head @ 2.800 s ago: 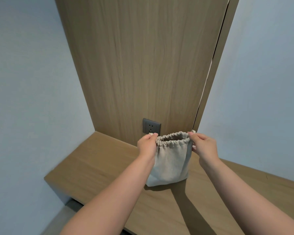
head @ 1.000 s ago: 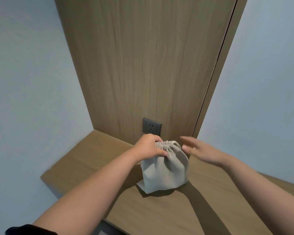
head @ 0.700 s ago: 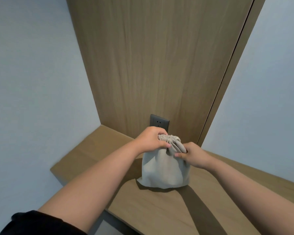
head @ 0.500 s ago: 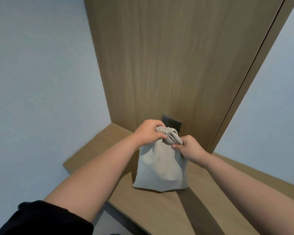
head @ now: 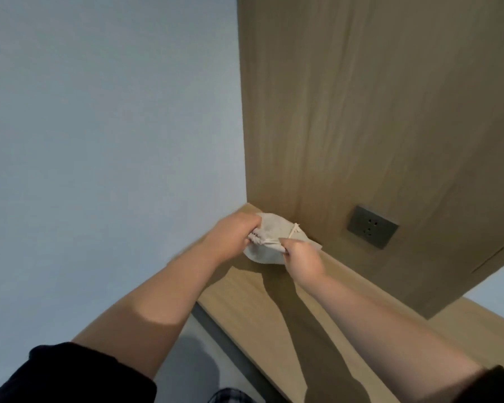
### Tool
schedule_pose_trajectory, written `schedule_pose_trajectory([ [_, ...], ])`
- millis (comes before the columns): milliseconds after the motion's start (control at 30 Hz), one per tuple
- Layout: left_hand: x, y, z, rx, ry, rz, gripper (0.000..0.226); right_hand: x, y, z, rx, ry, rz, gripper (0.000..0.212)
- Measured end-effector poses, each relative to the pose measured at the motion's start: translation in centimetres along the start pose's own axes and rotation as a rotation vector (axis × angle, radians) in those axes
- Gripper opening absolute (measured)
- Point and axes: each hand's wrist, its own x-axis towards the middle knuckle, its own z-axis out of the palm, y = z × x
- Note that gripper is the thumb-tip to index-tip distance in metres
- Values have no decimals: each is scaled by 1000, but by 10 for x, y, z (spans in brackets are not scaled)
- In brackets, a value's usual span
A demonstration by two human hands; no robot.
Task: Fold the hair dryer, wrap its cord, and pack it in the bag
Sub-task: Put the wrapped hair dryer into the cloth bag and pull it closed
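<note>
A beige cloth drawstring bag (head: 269, 228) lies on its side on the wooden shelf (head: 274, 298), close to the back panel. Its mouth is gathered tight. My left hand (head: 230, 237) grips the bunched neck of the bag. My right hand (head: 301, 257) pinches the pale drawstring (head: 291, 232), which runs taut from the neck across the bag. The hair dryer and its cord are hidden; nothing of them shows.
A grey wall socket (head: 371, 226) sits on the wood panel (head: 376, 112) to the right of the bag. A pale wall (head: 99, 141) closes the left side. The shelf's front edge drops to the floor (head: 186, 359) at lower left.
The bag's open mouth was drawn closed, then the bag went from upright to lying on its side. My right hand moved from the neck to the drawstring. The view swung left.
</note>
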Motion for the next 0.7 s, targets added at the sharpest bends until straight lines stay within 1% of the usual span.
schedule_pose_trajectory([
  [67,-21,-15,17,-27,-93,-60,38,-11,0,27,-28,-84,-95,23],
  [100,-30,-23,26,-29,-148,-70,38,-17,2,37,-55,-138,-135,20],
  [167,-43,-30,40,-5,-290,-53,32,-26,11,56,-122,-222,-201,25],
  [233,-49,-36,54,-33,-410,-104,44,-32,24,65,-131,-253,-200,33],
  [267,-50,-35,59,-104,-438,-158,43,-35,31,67,-101,-227,-190,34],
  [300,-50,-34,63,-206,-393,-199,37,-37,36,67,-71,-177,-175,34],
  [333,-49,-32,66,-309,-283,-239,30,-38,42,65,-49,-96,-147,33],
  [367,-44,-30,70,-364,-149,-259,25,-38,47,62,-37,-9,-93,34],
  [400,-39,-27,75,-363,-48,-247,26,-36,51,59,-6,50,1,37],
  [433,-34,-24,81,-303,-23,-229,38,-34,53,54,57,64,131,42],
  [467,-29,-18,86,-220,-54,-213,53,-29,56,52,158,40,266,48],
  [500,-24,-12,92,-131,-113,-201,67,-24,58,50,276,-20,377,54],
  [533,-20,-8,100,-49,-167,-186,77,-18,60,52,412,-82,445,60],
  [600,-16,-3,114,44,-210,-182,87,-8,59,58,592,-168,464,67],
  [700,-12,-9,125,88,-226,-206,86,5,49,65,612,-263,479,73],
])
